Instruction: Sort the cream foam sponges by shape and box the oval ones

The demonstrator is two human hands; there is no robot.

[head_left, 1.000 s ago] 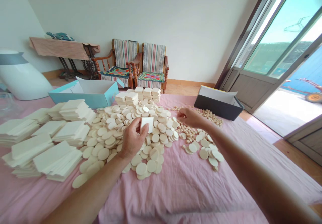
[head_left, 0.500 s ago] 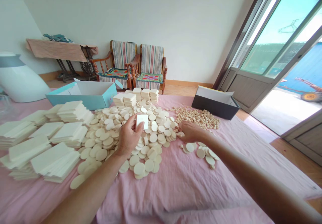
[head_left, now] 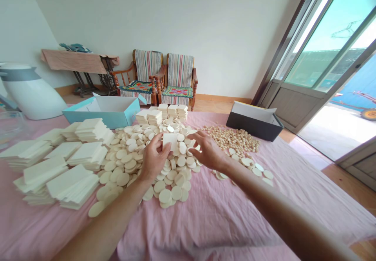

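Observation:
My left hand (head_left: 155, 157) holds a small pale square tile (head_left: 169, 140) between thumb and fingers, above a broad heap of round pale discs (head_left: 122, 163). To its right, my right hand (head_left: 210, 151) hovers over the heap's right edge. Its fingers are curved and apart, pointing toward the tile, and I see nothing held in them. Just behind that hand lies a spread of small tan wooden pieces (head_left: 239, 137). Several loose discs (head_left: 257, 169) are scattered on the pink cloth (head_left: 223, 218) beyond my right wrist.
Stacks of pale rectangular boards (head_left: 73, 184) fill the left. Small square tile stacks (head_left: 154, 116) stand behind the heap. A blue box (head_left: 101, 112) sits back left, a black box (head_left: 254, 122) back right. A white jug (head_left: 39, 92) and a clear glass vessel (head_left: 11, 126) stand far left.
My right hand has come left from beside the small wooden pieces toward the tile, its fingers now apart. My left hand still holds the tile. The whole view has shifted slightly.

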